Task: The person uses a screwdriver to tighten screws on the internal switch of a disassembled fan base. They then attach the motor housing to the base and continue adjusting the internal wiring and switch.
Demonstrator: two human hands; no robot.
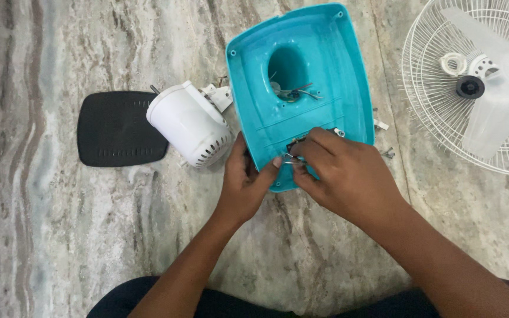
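Observation:
A turquoise plastic fan base (319, 53) lies upside down on the marble floor, hollow side up, with a round hole and loose wires (294, 93) in its middle. My left hand (244, 182) grips its near edge, thumb over the rim. My right hand (340, 171) reaches inside the near end, fingers pinched on thin wires beside a small black part (294, 143). A white motor housing (189, 125) lies just left of the base.
A black plastic plate (116, 128) lies at the left. A white wire fan guard (437, 82) with translucent blades (502, 100) and a black hub rests at the right. Small screws (389, 153) and a white clip (381, 125) lie beside the base.

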